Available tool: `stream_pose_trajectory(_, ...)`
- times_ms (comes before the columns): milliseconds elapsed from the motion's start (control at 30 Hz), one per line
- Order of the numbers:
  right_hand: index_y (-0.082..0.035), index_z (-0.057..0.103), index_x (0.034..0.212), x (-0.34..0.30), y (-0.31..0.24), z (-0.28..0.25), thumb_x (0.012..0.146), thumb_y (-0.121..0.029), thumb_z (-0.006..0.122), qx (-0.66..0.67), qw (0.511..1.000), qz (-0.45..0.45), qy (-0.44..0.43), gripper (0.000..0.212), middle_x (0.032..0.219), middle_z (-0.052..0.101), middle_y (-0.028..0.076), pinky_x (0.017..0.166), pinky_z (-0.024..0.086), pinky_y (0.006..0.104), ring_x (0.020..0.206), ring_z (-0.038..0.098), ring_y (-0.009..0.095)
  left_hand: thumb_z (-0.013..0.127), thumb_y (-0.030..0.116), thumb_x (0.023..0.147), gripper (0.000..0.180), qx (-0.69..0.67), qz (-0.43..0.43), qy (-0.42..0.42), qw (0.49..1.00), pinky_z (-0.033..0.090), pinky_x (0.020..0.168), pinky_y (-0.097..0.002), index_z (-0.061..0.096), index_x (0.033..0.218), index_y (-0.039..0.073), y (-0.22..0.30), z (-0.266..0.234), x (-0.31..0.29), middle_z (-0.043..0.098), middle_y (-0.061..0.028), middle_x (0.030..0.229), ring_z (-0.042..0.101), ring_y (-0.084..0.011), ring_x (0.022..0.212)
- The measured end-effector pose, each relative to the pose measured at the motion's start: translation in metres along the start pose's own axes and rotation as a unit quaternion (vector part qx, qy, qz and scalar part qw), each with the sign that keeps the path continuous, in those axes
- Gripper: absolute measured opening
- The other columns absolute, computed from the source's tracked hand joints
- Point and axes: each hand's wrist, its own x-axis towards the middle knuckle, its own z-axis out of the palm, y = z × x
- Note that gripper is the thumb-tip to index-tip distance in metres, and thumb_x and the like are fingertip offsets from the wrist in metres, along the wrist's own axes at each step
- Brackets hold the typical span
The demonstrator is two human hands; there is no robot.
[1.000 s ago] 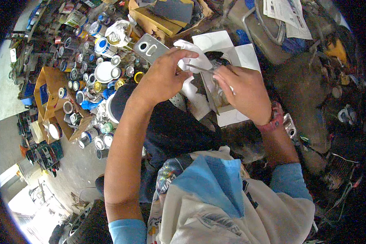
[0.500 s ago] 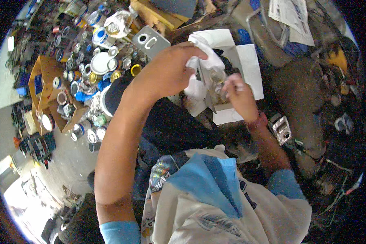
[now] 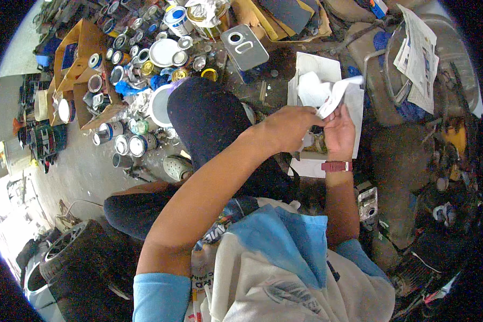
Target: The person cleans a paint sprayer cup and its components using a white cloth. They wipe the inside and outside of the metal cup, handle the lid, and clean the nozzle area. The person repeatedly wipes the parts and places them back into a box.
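A limp white sheet (image 3: pixel 335 96), cloth or paper, is between my hands above an opened white cardboard box (image 3: pixel 354 110). My left hand (image 3: pixel 291 127) reaches across from the left and pinches the sheet's lower edge. Beside it, my right hand (image 3: pixel 340 134) has its palm turned up, with the fingers curled against the same edge. A red watch band (image 3: pixel 336 166) circles the right wrist. Below the hands, part of the box's contents shows as a dim brownish shape that I cannot make out.
Many paint cans (image 3: pixel 178 20) and lids crowd the floor at the left. A rectangular metal can (image 3: pixel 245 48) stands left of the box. Newspapers (image 3: pixel 421 59) lie on a chair frame at the right. My bent knee (image 3: pixel 204 115) is close to the box.
My left hand has moved right and nearer to me, meeting my right hand at the sheet. The bunched white sheet is now more spread out. The whole view has shifted.
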Motion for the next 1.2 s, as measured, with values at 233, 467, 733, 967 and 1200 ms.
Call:
stream_pose_trajectory(233, 0.004, 0.061, 0.139, 0.038, 0.038, -0.131, 0.107, -0.015, 0.060, -0.185, 0.981, -0.054, -0.003, 0.038, 0.132, 0.071, 0.015, 0.096, 0.063, 0.0385, 0.117, 0.072, 0.028, 0.070, -0.003, 0.089, 0.039, -0.036, -0.022, 0.146, 0.988, 0.055, 0.107, -0.0454, 0.073, 0.126, 0.010, -0.019, -0.050, -0.022, 0.070, -0.0189, 0.131, 0.068, -0.0386, 0.123)
stream_pose_trajectory(467, -0.002, 0.075, 0.111, 0.050, 0.064, -0.210, 0.097, -0.029, 0.071, -0.880, 0.463, -0.045, 0.095, 0.031, 0.105, 0.078, 0.018, 0.077, 0.063, 0.0477, 0.093, 0.077, 0.036, 0.069, -0.001, 0.099, 0.028, -0.254, -0.055, 0.282, 0.923, 0.058, 0.089, -0.0320, 0.073, 0.127, 0.006, -0.008, -0.135, -0.034, 0.076, -0.0038, 0.123, 0.069, -0.0140, 0.098)
stream_pose_trajectory(733, -0.006, 0.081, 0.103, 0.025, 0.000, -0.202, 0.088, -0.030, 0.075, -0.809, 0.556, 0.004, 0.191, 0.029, 0.102, 0.080, 0.020, 0.086, 0.061, 0.0481, 0.097, 0.077, 0.040, 0.067, 0.003, 0.103, 0.029, -0.320, -0.095, 0.286, 0.898, 0.057, 0.084, -0.0269, 0.070, 0.133, 0.005, -0.009, -0.147, -0.032, 0.077, -0.0048, 0.114, 0.071, -0.0112, 0.097)
stream_pose_trajectory(967, -0.003, 0.057, 0.152, 0.020, 0.029, -0.021, 0.102, -0.009, 0.070, -0.580, 0.793, -0.179, -0.045, 0.052, 0.142, 0.064, 0.014, 0.106, 0.053, 0.0368, 0.123, 0.064, 0.022, 0.068, 0.005, 0.102, 0.032, -0.286, -0.084, 0.297, 0.907, 0.055, 0.095, -0.0292, 0.069, 0.134, 0.006, -0.012, -0.147, -0.029, 0.075, -0.0031, 0.125, 0.070, -0.0127, 0.107)
stream_pose_trajectory(1200, 0.001, 0.073, 0.122, 0.029, 0.025, 0.207, 0.100, -0.024, 0.072, -0.568, 0.768, -0.131, -0.264, 0.033, 0.101, 0.078, 0.015, 0.089, 0.057, 0.0364, 0.097, 0.074, 0.019, 0.069, 0.020, 0.106, 0.034, -0.304, -0.115, 0.377, 0.867, 0.053, 0.103, -0.0350, 0.067, 0.138, 0.007, -0.025, -0.177, -0.034, 0.071, -0.0056, 0.132, 0.067, -0.0187, 0.118)
